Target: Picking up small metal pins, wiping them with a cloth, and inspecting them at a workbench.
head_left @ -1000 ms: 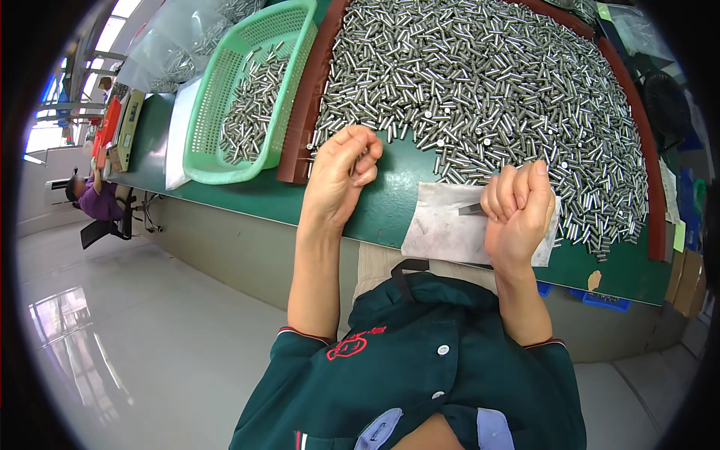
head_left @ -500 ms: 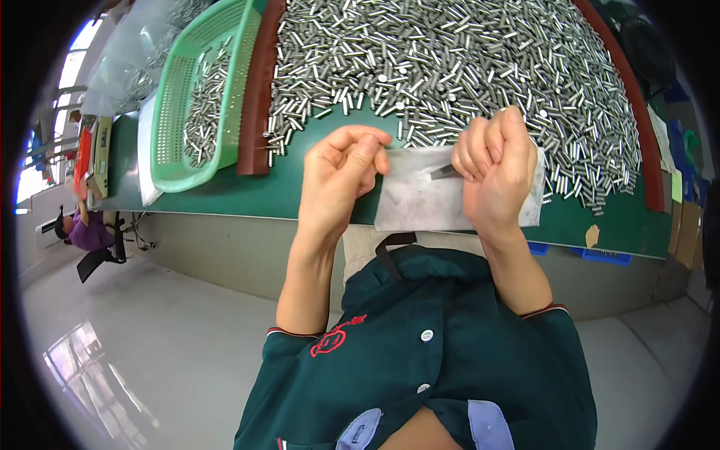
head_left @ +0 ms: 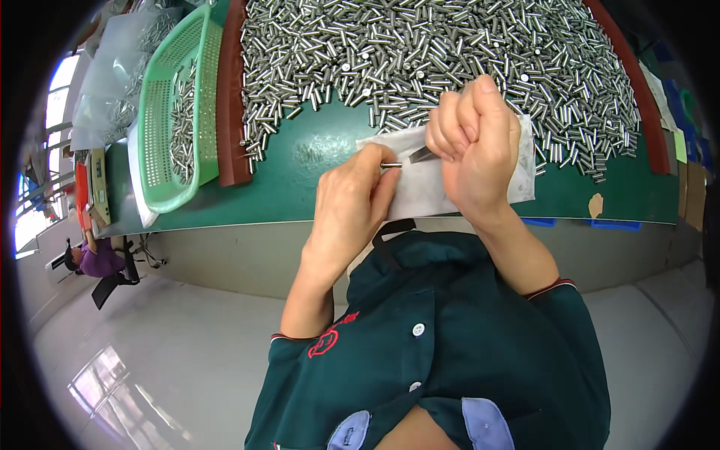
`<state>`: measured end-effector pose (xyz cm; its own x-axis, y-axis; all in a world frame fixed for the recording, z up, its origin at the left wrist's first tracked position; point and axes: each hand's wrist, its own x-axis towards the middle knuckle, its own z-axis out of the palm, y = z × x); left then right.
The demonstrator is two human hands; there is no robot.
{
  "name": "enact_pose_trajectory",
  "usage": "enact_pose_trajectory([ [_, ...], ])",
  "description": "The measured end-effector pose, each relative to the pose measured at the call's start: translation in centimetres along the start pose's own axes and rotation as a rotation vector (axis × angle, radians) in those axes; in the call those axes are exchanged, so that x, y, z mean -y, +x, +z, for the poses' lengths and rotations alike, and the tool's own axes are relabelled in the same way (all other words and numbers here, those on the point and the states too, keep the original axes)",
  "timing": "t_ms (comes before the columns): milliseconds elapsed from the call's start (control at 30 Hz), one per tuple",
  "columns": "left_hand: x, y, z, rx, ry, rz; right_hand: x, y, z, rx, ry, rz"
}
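Note:
A short, shiny metal pin (head_left: pixel 391 165) sticks out between the thumb and index finger of my left hand (head_left: pixel 346 202), its free end pointing right. My right hand (head_left: pixel 478 154) is curled closed around a flat grey metal tool (head_left: pixel 421 155); only a short blade-like end shows, so its exact kind is hidden. The pin and the tool's end are a small gap apart. Both hands are over a smudged whitish sheet (head_left: pixel 416 193) at the table's near edge. Beyond them spreads a large heap of similar metal pins (head_left: pixel 427 64).
Dark red strips (head_left: pixel 232 112) border the heap on both sides of the green table (head_left: pixel 300 150). Left of it stands a green plastic basket (head_left: pixel 154 154) partly filled with pins. Clear plastic bags (head_left: pixel 112 82) lie farther left. A person in purple (head_left: pixel 101 259) sits in the background.
My left hand has turned over and now shows a pin in its pinch, pointing toward the tool. My right hand keeps its grip. The whole view has shifted slightly.

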<state>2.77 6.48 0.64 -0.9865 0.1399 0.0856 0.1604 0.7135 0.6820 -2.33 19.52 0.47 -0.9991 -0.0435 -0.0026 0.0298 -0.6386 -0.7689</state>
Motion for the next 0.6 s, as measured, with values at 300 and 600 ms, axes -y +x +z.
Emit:
enact_pose_trajectory([
  [300, 0.22, -0.16, 0.83, -0.058, -0.081, -0.087, -0.14, -0.15, 0.23, 0.020, 0.072, 0.046],
  [600, 0.11, -0.06, 0.84, -0.080, -0.098, -0.098, 0.00, -0.09, 0.18, 0.032, 0.082, 0.049],
])
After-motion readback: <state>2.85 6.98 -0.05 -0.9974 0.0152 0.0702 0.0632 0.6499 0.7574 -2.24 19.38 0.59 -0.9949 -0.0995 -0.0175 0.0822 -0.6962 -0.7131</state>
